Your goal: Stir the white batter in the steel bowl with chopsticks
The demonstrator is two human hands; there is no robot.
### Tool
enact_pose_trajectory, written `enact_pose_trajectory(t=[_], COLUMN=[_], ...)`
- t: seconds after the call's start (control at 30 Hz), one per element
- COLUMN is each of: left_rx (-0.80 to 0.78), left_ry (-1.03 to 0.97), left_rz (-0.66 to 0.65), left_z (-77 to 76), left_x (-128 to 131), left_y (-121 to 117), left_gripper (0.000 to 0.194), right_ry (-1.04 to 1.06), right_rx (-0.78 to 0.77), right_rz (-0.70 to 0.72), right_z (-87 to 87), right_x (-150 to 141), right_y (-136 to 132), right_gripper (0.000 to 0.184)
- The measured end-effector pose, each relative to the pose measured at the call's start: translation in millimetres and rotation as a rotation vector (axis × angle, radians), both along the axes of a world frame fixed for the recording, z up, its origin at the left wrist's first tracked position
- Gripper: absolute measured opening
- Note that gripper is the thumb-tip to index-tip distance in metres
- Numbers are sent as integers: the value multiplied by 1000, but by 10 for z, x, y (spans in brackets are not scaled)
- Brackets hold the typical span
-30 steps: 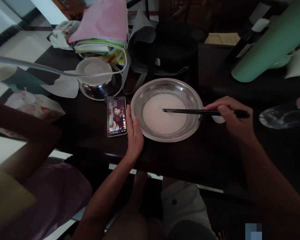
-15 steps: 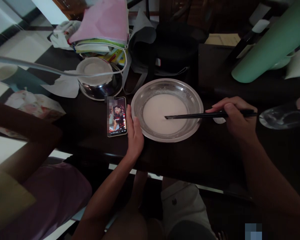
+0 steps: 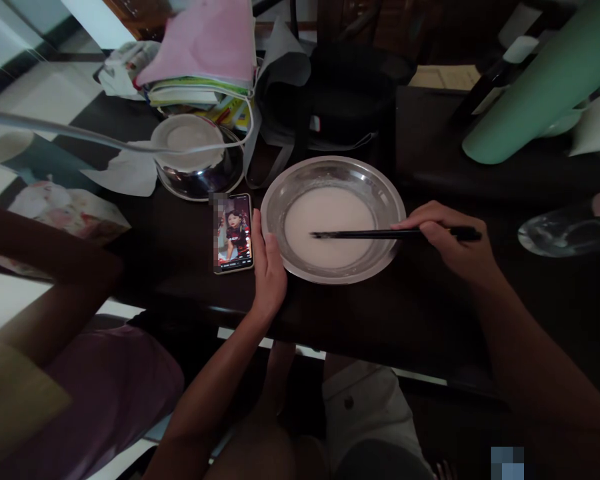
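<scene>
Steel bowl (image 3: 386, 200) stands clear of the near table edge (image 3: 230, 310).

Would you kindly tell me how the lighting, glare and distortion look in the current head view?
Head view: dim overall, the table sinking almost to black; head view: highlights on the steel bowl and metal vessel, plus a lit phone screen; head view: apparent wide-angle stretch on the green cylinder at upper right.
</scene>
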State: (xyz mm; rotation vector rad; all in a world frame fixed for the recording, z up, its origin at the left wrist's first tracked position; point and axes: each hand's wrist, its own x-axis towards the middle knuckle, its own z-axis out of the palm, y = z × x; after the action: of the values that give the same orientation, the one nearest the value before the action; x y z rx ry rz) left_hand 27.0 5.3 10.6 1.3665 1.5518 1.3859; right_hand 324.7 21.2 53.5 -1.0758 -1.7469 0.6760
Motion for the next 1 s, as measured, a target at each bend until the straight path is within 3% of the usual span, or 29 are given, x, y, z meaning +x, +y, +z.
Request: enact_pose_trajectory(t=[0.07,0.2,0.33,0.43,0.53,0.73,0.9,1.0], left_rx=[0,-4,-9,-12,-21,-8,-3,-3], left_ry=[3,13,-13,-27,-22,-12,5,3], left_rz=[3,-3,4,2,-3,-3,3,1], left_z=[1,7,13,21,33,43,24,24], left_x=[-1,6,15,16,19,32,25,24], left_y=[2,2,-5,-11,-16,-15,-11,-13], left_gripper=[75,80,72,69,69,68,74,73], right_ry=[-13,174,90,-5,78,13,157,135], right_rx=[17,25,-14,6,2,1,6,-17], right_rz=[-25,-141,-24,-44,-133,-10,-116,-50], right_z=[5,3,31,42,24,16,9,14], right_x=[-4,10,-7,-10,5,6,17,9], right_y=[2,4,-13,-18,-13,-9,-4,-8], right_gripper=[18,21,18,18,21,18,22,19])
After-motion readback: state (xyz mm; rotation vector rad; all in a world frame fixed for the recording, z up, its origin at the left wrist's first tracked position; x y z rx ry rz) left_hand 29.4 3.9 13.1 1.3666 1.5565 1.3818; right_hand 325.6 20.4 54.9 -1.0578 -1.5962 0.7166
